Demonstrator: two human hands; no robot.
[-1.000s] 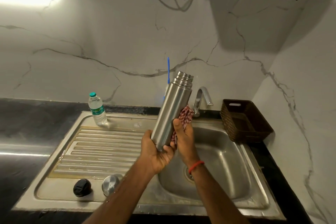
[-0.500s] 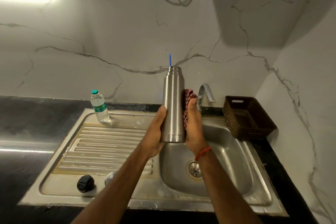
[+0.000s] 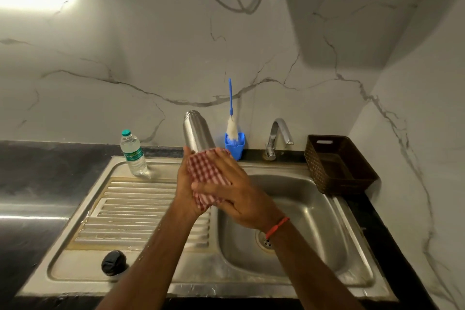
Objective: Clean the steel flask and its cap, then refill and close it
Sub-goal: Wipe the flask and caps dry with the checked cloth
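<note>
Left hand: the left hand (image 3: 185, 184) curls round the lower body of the steel flask (image 3: 197, 133) from the left side.
Right hand: the right hand (image 3: 235, 192) clasps the checked cloth (image 3: 205, 173) against the flask, fingers laid across it, thumb up.
Flask position: held in the air between both hands, above where the draining board meets the sink (image 3: 324, 211).
Long axis: tilted, open neck up and away, leaning slightly left; the base is hidden under the cloth.
Nearer hand: both touch it; the right hand covers the side nearest the person.
Cap: the black cap (image 3: 113, 262) lies on the near draining board, well apart from the flask.
Change: half a second ago the flask stood upright with the cloth only at its right side; now it leans and the cloth wraps its front.
</note>
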